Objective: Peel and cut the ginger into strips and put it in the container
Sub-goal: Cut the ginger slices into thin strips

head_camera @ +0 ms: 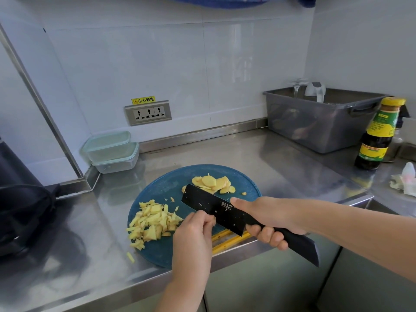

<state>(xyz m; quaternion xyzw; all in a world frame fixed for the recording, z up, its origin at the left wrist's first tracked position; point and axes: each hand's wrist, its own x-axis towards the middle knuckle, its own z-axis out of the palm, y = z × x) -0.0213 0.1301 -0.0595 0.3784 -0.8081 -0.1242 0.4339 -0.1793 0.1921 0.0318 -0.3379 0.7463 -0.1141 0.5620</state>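
A round blue cutting board [166, 190] lies at the counter's front edge. On its left part sits a pile of cut ginger strips [150, 224]; at its far side lies a heap of ginger slices [213, 183]. My right hand [267, 219] grips the handle of a black cleaver [213, 210], blade raised and tilted over the board. My left hand [193, 235] has its curled fingertips against the blade's lower edge; whether they pinch ginger there is hidden. Two stacked clear containers with pale green lids [112, 152] stand in the back left corner.
A grey plastic bin [319, 122] with a glass and a cup sits at the back right. A dark sauce bottle [378, 136] and a crumpled tissue [405, 181] stand right. A black bag [22, 210] fills the left. A yellow peeler [227, 239] lies by the board.
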